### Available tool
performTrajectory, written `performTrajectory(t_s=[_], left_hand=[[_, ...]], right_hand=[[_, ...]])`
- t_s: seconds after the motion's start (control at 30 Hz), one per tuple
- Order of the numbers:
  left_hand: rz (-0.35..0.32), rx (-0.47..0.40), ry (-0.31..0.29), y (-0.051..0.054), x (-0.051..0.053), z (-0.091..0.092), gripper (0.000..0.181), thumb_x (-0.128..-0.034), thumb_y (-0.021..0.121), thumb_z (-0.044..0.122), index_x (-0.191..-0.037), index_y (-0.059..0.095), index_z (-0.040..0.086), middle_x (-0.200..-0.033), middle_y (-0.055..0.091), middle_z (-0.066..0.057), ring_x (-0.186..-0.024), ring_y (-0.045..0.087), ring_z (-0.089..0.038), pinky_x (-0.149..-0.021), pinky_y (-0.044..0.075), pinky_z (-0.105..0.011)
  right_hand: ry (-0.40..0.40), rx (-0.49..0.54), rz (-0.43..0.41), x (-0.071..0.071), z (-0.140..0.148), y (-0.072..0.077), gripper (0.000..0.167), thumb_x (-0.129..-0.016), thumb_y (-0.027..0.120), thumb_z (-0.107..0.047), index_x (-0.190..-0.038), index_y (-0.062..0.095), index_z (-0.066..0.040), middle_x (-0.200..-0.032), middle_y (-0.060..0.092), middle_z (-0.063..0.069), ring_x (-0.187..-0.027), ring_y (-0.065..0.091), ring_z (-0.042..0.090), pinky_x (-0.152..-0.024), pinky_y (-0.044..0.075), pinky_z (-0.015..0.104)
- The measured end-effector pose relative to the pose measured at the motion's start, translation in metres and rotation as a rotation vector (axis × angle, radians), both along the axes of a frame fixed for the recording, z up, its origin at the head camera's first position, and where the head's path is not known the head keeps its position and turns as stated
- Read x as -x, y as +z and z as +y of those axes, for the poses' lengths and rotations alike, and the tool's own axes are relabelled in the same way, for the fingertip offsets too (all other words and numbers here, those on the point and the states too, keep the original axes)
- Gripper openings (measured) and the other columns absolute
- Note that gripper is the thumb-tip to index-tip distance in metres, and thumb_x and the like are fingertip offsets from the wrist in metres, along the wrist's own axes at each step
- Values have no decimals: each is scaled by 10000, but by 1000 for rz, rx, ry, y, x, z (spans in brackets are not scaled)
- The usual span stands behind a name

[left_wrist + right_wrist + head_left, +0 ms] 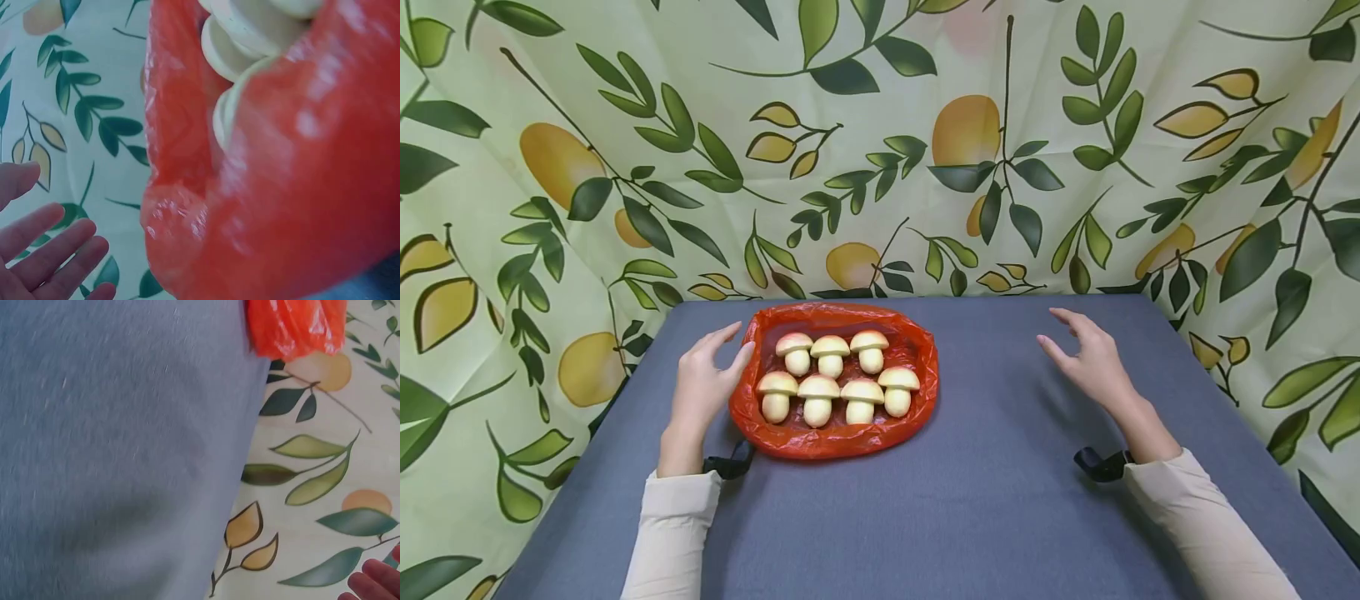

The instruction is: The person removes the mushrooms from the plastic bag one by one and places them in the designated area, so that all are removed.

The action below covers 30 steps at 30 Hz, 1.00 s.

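A red plastic bag (842, 446) with its rim rolled down sits left of centre in the head view. Inside it stand several mushroom-shaped pieces (818, 400), pale with rounded caps, in two rows. My left hand (706, 375) is just beside the bag's left edge, thumb and fingers spread and nothing between them. In the left wrist view, a gap shows between the fingers (62, 256) and the red plastic. On the right, my right hand (1093, 362) hovers over the table, thumb apart from the fingers, holding nothing. Only its fingertips (375, 581) show in the right wrist view.
A blue-grey cloth covers the table (1000, 500). Behind it and at both sides hangs a curtain (880, 108) printed with leaves and fruit. A dark wrist strap (730, 462) is on the left wrist, and another strap (1101, 464) is on the right.
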State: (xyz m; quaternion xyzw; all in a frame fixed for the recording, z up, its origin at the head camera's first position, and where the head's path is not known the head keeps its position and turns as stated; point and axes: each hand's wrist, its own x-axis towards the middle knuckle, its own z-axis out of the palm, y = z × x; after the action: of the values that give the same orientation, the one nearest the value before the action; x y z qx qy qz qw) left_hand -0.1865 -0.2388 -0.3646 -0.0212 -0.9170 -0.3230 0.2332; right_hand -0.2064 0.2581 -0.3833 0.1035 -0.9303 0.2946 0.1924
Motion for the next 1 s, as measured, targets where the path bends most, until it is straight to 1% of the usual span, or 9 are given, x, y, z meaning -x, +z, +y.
performTrajectory(t_s=[0.13, 0.3, 0.43, 0.5, 0.6, 0.67, 0.73, 0.83, 1.0], left_hand=[[-11, -29, 5, -5, -3, -7, 436, -900, 669, 207, -1290, 597, 26, -1253, 635, -222, -1176, 575, -378, -1028, 428, -541], [-9, -55, -17, -11, -6, -13, 438, -893, 678, 181, -1287, 592, 8, -1227, 651, -228, -1141, 591, -366, -1002, 443, -519], [-42, -101, -41, -17, -7, -18, 444, -893, 681, 184, -1289, 587, 6, -1226, 652, -230, -1125, 610, -358, -1005, 458, -507], [-66, -123, -40, -20, -8, -21, 444, -894, 682, 192, -1288, 590, 11, -1226, 658, -219, -1110, 629, -337, -999, 472, -465], [-96, -157, -32, -25, -8, -24, 443, -891, 687, 212, -1283, 601, 23, -1217, 670, -206, -1034, 678, -169, -938, 515, -229], [-110, -174, -27, -28, -8, -26, 447, -889, 692, 228, -1280, 607, 29, -1204, 679, -199, -965, 665, -8, -871, 474, -73], [-128, -197, -33, -30, -7, -28, 458, -887, 694, 243, -1283, 605, 30, -1195, 682, -202, -920, 599, 129, -817, 400, 15], [-158, -232, -54, -32, -6, -30, 478, -891, 691, 254, -1297, 592, 23, -1193, 679, -217, -882, 535, 216, -795, 403, 17], [-237, -285, -89, -36, -4, -34, 516, -900, 678, 259, -1325, 556, -8, -1228, 650, -251, -841, 491, 258, -768, 413, 14]], right_hand=[[31, 28, 14, -1, -8, -2, 487, -891, 664, -118, -1312, 504, 67, -1277, 558, 311, -1162, 540, 453, -939, 454, 601], [71, 58, 21, -4, -17, -5, 465, -880, 674, -88, -1290, 525, 71, -1276, 574, 293, -1166, 553, 433, -947, 466, 573], [83, 80, 6, -8, -24, -8, 454, -883, 672, -88, -1287, 533, 64, -1283, 580, 279, -1164, 563, 430, -955, 467, 564], [91, 92, -4, -10, -27, -10, 447, -884, 672, -94, -1284, 539, 57, -1283, 585, 272, -1156, 573, 433, -956, 469, 559], [111, 116, -15, -12, -33, -13, 435, -887, 671, -98, -1274, 547, 57, -1273, 592, 272, -1144, 587, 442, -950, 474, 552], [122, 133, -20, -13, -36, -16, 423, -886, 673, -96, -1264, 556, 53, -1263, 601, 266, -1138, 596, 435, -946, 480, 536], [129, 147, -16, -14, -39, -19, 409, -884, 674, -90, -1251, 565, 53, -1250, 611, 262, -1130, 604, 424, -938, 484, 524], [141, 174, -4, -16, -44, -25, 391, -875, 682, -75, -1231, 580, 50, -1224, 630, 255, -1112, 618, 410, -927, 491, 513], [179, 223, 3, -17, -54, -33, 396, -851, 702, -49, -1217, 589, 51, -1194, 646, 257, -1094, 632, 395, -916, 502, 497]])
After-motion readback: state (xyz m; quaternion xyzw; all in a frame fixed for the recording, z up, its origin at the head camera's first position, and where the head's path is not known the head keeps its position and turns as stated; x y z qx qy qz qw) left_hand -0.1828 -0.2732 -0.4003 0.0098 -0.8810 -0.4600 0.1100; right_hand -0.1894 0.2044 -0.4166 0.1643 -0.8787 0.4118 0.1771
